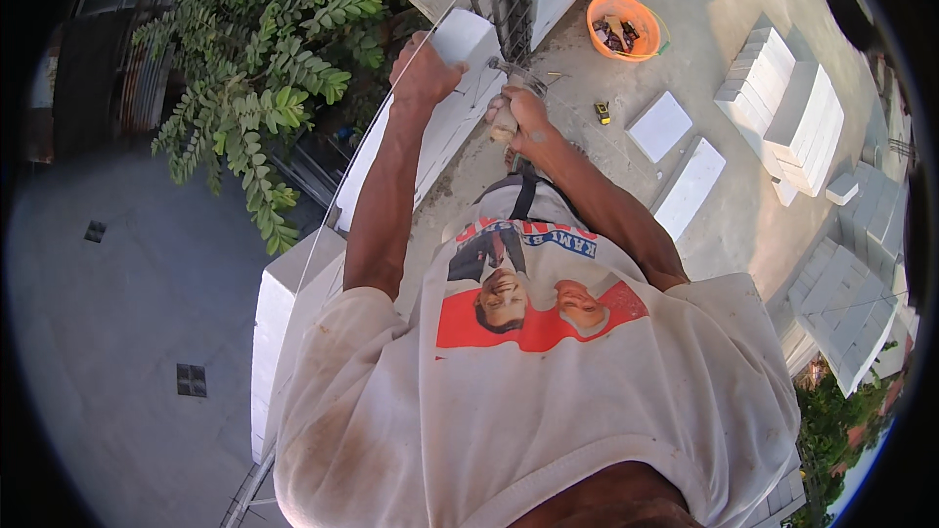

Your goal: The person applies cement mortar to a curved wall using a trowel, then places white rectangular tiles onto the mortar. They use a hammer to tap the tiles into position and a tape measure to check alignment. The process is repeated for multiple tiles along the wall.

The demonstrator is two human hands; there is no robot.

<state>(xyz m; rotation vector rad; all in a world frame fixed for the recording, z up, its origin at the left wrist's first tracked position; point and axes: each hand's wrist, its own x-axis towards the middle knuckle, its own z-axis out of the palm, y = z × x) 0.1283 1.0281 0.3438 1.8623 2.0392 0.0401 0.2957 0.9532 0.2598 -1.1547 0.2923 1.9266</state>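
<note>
Block (pixel 469 37) seemed brittle; sides suited gripping; left hand (pixel 423 71) grasped its edge; right hand (pixel 525 113), beside it, clenched apparently a hammer (pixel 497 65).

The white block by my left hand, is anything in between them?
Nothing that I can see: the left hand rests right on the white block. A thin string runs close by, but I can't tell whether it passes over or under the hand.
</note>
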